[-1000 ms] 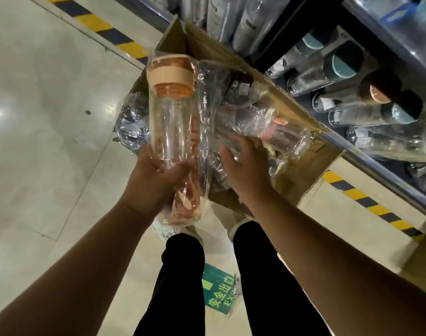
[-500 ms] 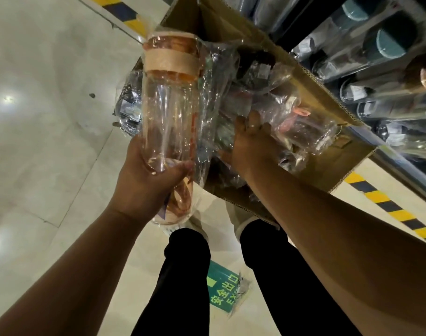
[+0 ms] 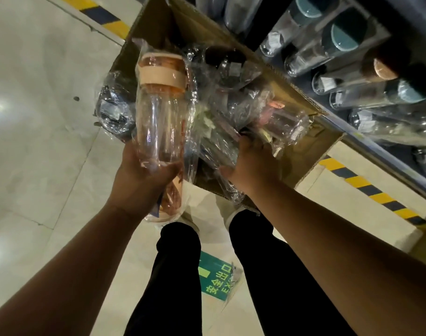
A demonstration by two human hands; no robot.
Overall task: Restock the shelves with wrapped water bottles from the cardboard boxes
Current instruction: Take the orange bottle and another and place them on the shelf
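My left hand [image 3: 141, 180] grips a clear wrapped water bottle [image 3: 162, 117] with a peach lid, held upright above the floor beside the box. An open cardboard box [image 3: 301, 151] on the floor holds several more plastic-wrapped bottles [image 3: 280, 120]. My right hand [image 3: 252, 163] reaches into the box and lies on the wrapped bottles; its fingertips are hidden among the plastic, so whether it grips one is unclear. To the right, the shelf [image 3: 376, 151] carries several lying bottles [image 3: 338, 40] with teal and brown lids.
Yellow-black hazard tape [image 3: 367, 187] runs along the shelf base. A green exit sticker [image 3: 216, 280] lies on the pale tiled floor between my black-trousered legs [image 3: 175, 275]. A wrapped bottle [image 3: 115, 110] pokes over the box's left side.
The view has drawn closer to the box. My right hand has slid a little further right among the wrapped bottles. The left hand keeps its hold on the peach-lidded bottle.
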